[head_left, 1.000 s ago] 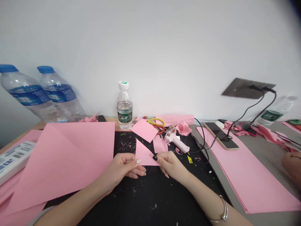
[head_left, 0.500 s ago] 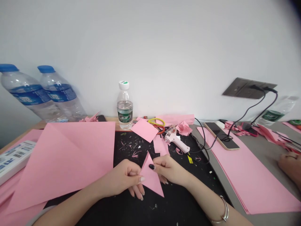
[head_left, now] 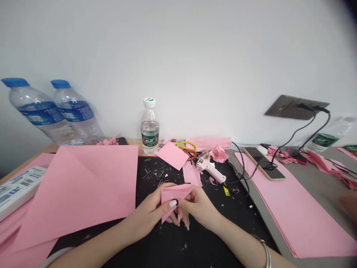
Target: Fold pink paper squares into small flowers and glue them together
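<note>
A small folded piece of pink paper [head_left: 174,192] is held between both hands above the black mat [head_left: 167,253]. My left hand [head_left: 154,208] pinches its left side, thumb on top and fingers behind. On the right side, my right hand [head_left: 196,204] grips the same paper, its thumb tip touching my left thumb near the middle. The paper has a long upper edge and a point hanging at lower left. Beyond the hands lie a pink paper square [head_left: 172,155], a pink glue gun [head_left: 211,169] and a folded pink paper rose [head_left: 219,153].
Large pink sheets [head_left: 92,178] and a white box [head_left: 21,190] lie left. A water bottle [head_left: 150,130] stands by the wall, two bigger bottles lean left. A phone [head_left: 263,163] rests on pink paper right, with cables. Another person's hand [head_left: 350,204] blurs at the right edge.
The pink paper has turned, its peak no longer pointing up but its long edge now on top. Both thumbs have come together on it. The other person's hand at right has shifted.
</note>
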Demonstrator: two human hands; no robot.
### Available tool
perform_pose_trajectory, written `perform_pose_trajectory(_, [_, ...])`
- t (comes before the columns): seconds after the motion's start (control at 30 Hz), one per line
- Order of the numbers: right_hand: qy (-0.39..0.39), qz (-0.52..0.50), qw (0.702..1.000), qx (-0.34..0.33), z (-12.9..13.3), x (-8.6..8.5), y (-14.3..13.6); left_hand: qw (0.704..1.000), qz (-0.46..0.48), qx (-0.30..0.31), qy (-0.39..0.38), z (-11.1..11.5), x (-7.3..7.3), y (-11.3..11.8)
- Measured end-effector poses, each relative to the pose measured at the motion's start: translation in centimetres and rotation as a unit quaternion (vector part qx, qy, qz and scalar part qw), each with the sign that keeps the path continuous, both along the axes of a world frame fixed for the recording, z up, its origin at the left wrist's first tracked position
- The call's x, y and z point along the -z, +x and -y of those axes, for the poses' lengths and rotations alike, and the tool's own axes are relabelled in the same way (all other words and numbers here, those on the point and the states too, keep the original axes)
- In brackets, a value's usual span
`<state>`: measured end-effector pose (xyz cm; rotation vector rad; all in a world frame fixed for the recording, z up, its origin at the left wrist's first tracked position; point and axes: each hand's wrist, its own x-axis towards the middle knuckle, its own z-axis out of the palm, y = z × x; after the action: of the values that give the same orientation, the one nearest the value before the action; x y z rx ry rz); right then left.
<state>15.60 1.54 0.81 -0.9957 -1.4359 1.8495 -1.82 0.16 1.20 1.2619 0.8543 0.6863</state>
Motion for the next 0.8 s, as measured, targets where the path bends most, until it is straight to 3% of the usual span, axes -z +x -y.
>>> perform_pose_trajectory(0.2, [0.056, 0.021, 0.998, 0.028, -0.3, 0.4, 0.8, 0.997, 0.035, 0.025, -0.063, 0.2, 0.1, 0.0])
perform_pose_trajectory(0.37, [0.053, 0.022, 0.998, 0.024, -0.2, 0.3, 0.9, 0.991, 0.041, 0.026, -0.124, -0.1, 0.2, -0.2])
perform_pose_trajectory(0.5, [0.053, 0.017, 0.998, 0.036, 0.2, 0.2, 0.4, 0.992, 0.000, -0.003, -0.123, -0.1, 0.4, 0.0])
perform_pose_trajectory(0.8, [0.045, 0.023, 0.997, 0.066, 0.5, 0.2, 0.1, 0.997, -0.010, -0.007, -0.081, 0.0, 0.8, 0.3])
